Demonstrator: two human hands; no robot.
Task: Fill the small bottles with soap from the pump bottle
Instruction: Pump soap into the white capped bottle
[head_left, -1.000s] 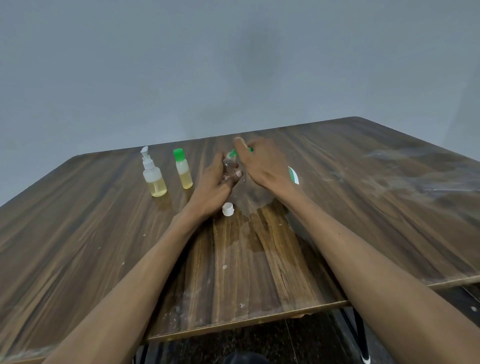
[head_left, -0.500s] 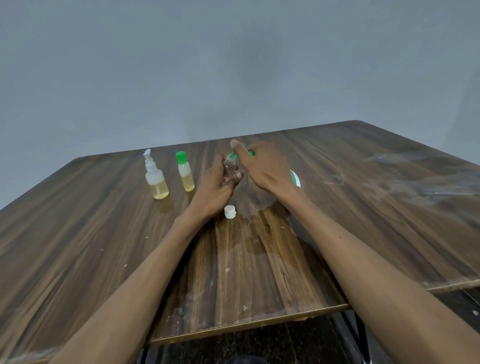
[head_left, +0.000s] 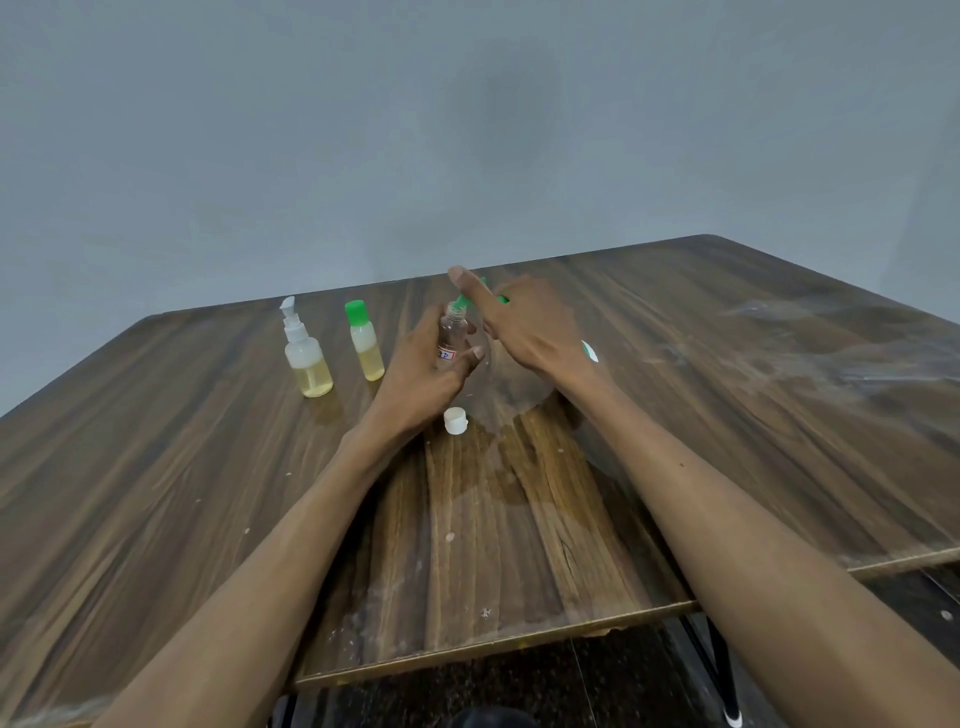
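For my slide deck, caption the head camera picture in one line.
Left hand grips a small clear plastic bottle while right hand holds a green funnel-like piece at its mouth.

A clear plastic pump bottle (head_left: 306, 358) half full of yellow soap stands upright beside a green-capped small bottle (head_left: 365, 341); a clear uncapped small bottle (head_left: 452, 338) stands held, a white cap (head_left: 455, 420) lying near it.

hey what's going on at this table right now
A person's left hand holds a small clear bottle upright, its white cap lying on the table. Their right hand works a green-nozzled dispenser at its mouth. A pump bottle and a green-capped bottle stand to the left.
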